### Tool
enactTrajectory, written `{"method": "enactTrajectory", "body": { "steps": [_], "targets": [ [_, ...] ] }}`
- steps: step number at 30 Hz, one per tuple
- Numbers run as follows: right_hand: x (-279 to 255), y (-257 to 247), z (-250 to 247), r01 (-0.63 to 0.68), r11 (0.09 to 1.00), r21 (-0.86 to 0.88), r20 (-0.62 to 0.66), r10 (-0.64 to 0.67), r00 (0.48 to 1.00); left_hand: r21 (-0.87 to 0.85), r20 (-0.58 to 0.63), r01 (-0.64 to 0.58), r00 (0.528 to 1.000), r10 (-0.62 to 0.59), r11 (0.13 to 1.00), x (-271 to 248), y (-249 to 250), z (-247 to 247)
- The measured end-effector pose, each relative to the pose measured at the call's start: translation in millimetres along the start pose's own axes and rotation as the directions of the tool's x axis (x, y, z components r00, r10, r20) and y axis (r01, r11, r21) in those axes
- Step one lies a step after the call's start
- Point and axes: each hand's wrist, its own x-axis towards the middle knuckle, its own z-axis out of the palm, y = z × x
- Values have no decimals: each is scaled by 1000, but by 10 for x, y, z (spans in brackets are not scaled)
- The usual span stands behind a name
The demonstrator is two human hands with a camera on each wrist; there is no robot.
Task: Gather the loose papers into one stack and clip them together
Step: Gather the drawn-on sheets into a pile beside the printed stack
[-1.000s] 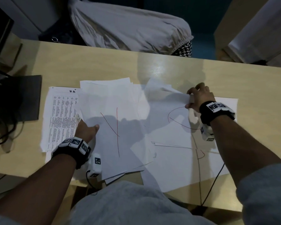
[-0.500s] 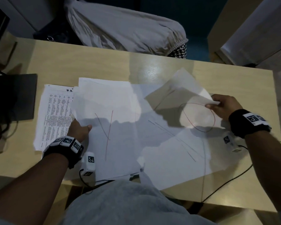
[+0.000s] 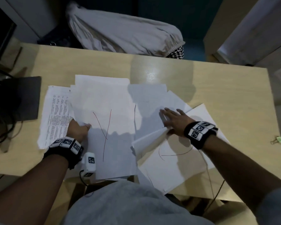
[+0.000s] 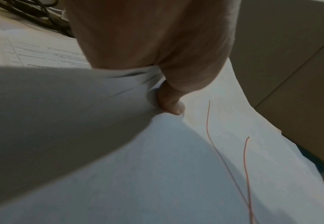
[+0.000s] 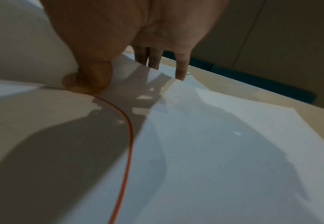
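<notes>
Papers [image 3: 104, 98] lay spread across the desk [image 3: 225, 88], overlapping, not one stack. The left hand [image 3: 77, 129] sat at the left edge of the big sheet [image 3: 107, 143] marked with red lines, thumb [image 4: 171, 103] on top and pressing down, the paper puckered under it; the other fingers were tucked beneath the sheet, so the hand pinched that edge. A printed page [image 3: 55, 114] lay partly under that sheet, poking out to the left. Over on the right, the right hand [image 3: 173, 118] was laid flat, fingers [image 3: 165, 111] stretched out and spread toward the middle of the pile, fingertips down on the paper. The right wrist view showed the thumb [image 5: 92, 80] bearing on a lifted fold [image 3: 149, 140] of paper, which stood up from the pile just under the palm; whether that fold was truly gripped or only pressed, I could not tell. A sheet with a curved line [image 3: 173, 161] lay skewed beneath the right forearm, its corner hanging past the near desk edge. A small binder clip [image 3: 276, 140] waited well apart from the papers, near the desk's right edge, untouched. A dark pad [image 3: 23, 98] lay at the left end of the desk, with cables [image 3: 2, 127] beside it. A grey cloth bundle [image 3: 123, 36] lay beyond the far edge.
</notes>
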Motion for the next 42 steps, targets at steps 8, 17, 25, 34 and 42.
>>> {"method": "enactTrajectory", "body": {
  "steps": [8, 17, 25, 34, 42],
  "targets": [
    [215, -146, -270, 193, 976, -97, -38, -197, 980, -77, -92, 24, 995, -31, 997, -47, -113, -83],
    [620, -446, -551, 399, 882, -251, 82, -391, 917, -101, -167, 9, 986, -25, 995, -133, -176, -239],
    [585, -385, -529, 349, 915, -202, 80, -340, 937, -103, -143, 12, 989, -27, 995, -128, -156, -229],
    [272, 56, -648, -41, 986, 161, 2, 41, 999, -161, -161, 37, 985, -64, 986, -154, -148, -395],
    [158, 282, -378, -246, 390, 887, -96, 678, 729, -170, -112, 33, 992, -52, 985, -45, -247, -419]
  ]
}}
